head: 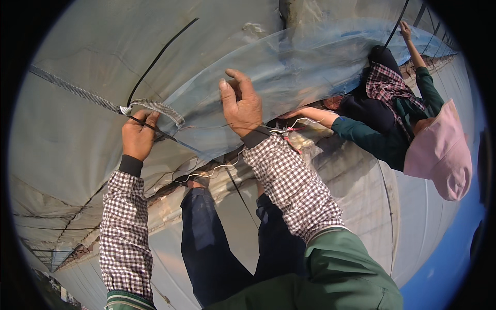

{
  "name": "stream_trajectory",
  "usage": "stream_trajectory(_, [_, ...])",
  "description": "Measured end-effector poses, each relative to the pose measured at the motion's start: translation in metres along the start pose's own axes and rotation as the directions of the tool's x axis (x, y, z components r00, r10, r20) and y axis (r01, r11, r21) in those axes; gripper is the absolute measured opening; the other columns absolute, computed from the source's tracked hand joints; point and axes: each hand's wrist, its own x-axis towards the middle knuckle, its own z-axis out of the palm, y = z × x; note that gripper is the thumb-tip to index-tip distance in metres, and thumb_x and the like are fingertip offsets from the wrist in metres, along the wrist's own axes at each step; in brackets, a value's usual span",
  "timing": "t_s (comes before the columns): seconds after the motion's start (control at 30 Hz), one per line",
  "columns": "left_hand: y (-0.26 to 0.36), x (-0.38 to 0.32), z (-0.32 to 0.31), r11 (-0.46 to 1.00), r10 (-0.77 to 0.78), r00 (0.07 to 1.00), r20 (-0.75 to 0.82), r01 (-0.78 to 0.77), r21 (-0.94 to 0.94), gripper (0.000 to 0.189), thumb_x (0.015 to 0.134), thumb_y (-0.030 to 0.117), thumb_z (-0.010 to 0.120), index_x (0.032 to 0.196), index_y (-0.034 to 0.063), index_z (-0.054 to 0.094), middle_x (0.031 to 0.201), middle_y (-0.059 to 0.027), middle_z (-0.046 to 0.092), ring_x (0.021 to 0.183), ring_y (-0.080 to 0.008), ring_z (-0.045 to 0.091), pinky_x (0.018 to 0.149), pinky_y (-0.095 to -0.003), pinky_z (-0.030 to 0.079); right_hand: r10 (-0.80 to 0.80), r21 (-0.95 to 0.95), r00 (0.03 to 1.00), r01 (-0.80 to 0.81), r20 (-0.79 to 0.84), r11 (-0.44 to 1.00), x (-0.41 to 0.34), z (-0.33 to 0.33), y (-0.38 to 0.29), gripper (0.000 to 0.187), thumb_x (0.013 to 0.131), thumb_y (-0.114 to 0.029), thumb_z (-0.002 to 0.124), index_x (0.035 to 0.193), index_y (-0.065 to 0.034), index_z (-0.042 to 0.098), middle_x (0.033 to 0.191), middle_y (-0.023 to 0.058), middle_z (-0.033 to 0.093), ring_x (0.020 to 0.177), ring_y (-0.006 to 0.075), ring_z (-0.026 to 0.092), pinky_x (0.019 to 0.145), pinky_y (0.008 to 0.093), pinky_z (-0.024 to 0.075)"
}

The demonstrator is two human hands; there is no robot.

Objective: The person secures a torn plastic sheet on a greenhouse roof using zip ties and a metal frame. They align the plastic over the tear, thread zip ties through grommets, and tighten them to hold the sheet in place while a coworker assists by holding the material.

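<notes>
My left hand (140, 133) pinches a black cord (164, 133) beside the knotted end of a grey woven strap (77, 90); the strap's loose end curls over towards the right. My right hand (243, 101) is raised above a translucent bluish plastic film (286, 73), fingers half curled, with nothing seen in it. Just right of my right wrist, red-handled pliers (292, 143) lie beside a thin white wire (228, 165). The wire winds down to the left past my foot.
A co-worker in a pink hat (440, 155) crouches at the right, one hand on the film's lower edge, the other arm stretched up. Plastic sheeting (77, 155) spreads around us. A black cord (155, 58) rises at the upper left; a dark gap runs by my feet.
</notes>
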Motion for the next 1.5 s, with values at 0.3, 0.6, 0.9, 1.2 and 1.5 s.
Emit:
stream_trajectory(0.3, [0.004,0.000,0.000,1.000,-0.020,0.998,-0.056,0.021,0.010,0.026,0.098,0.026,0.064,0.093,0.0001,0.066,0.073,0.0005,0.060,0.058,-0.0057,0.051,0.051,-0.0223,0.041,0.694,-0.570,0.705,-0.634,-0.147,0.522,-0.138,-0.135,0.212,0.028,0.093,-0.027,0.061,0.091,0.0006,0.066,0.097,0.0239,0.068,0.093,0.0355,0.066,0.080,0.0449,0.0510])
stream_trajectory(0.6, [0.007,-0.002,-0.009,0.996,-0.075,0.997,-0.016,0.076,0.047,0.028,0.099,0.025,0.062,0.095,-0.0023,0.065,0.074,-0.0033,0.061,0.061,-0.0086,0.055,0.053,-0.0236,0.046,0.972,0.633,0.223,-0.743,-0.072,0.217,-0.134,-0.050,0.262,0.054,0.105,-0.043,0.038,0.149,-0.0146,0.030,0.153,0.0109,0.033,0.128,0.0335,0.047,0.106,0.0623,0.0327])
stream_trajectory(0.9, [0.010,0.000,-0.011,0.995,0.013,1.000,0.021,-0.015,0.094,0.025,0.101,0.022,0.058,0.091,-0.0009,0.060,0.072,-0.0050,0.061,0.058,-0.0113,0.057,0.053,-0.0252,0.045,0.811,0.313,0.405,-0.775,-0.422,0.550,-0.175,0.001,0.244,0.036,0.092,-0.029,0.067,0.096,0.0062,0.061,0.082,0.0175,0.065,0.074,0.0305,0.061,0.073,0.0414,0.0480])
stream_trajectory(1.2, [0.008,0.004,-0.017,0.984,0.086,0.995,0.050,-0.092,0.155,0.027,0.101,0.024,0.057,0.090,0.0000,0.060,0.074,-0.0064,0.063,0.058,-0.0125,0.060,0.052,-0.0252,0.045,0.770,0.334,0.425,-0.723,-0.476,0.605,-0.191,0.061,0.248,0.031,0.093,-0.029,0.059,0.096,0.0014,0.064,0.094,0.0277,0.066,0.094,0.0447,0.062,0.081,0.0465,0.0471])
stream_trajectory(1.5, [0.011,0.003,-0.012,0.991,0.082,0.997,0.006,-0.082,0.108,0.028,0.101,0.024,0.058,0.088,-0.0006,0.060,0.073,-0.0066,0.063,0.057,-0.0124,0.059,0.051,-0.0248,0.044,0.907,0.085,0.200,-0.965,-0.370,0.247,-0.174,0.076,0.230,0.029,0.099,-0.029,0.049,0.109,-0.0021,0.051,0.091,0.0327,0.065,0.092,0.0510,0.062,0.078,0.0548,0.0476])
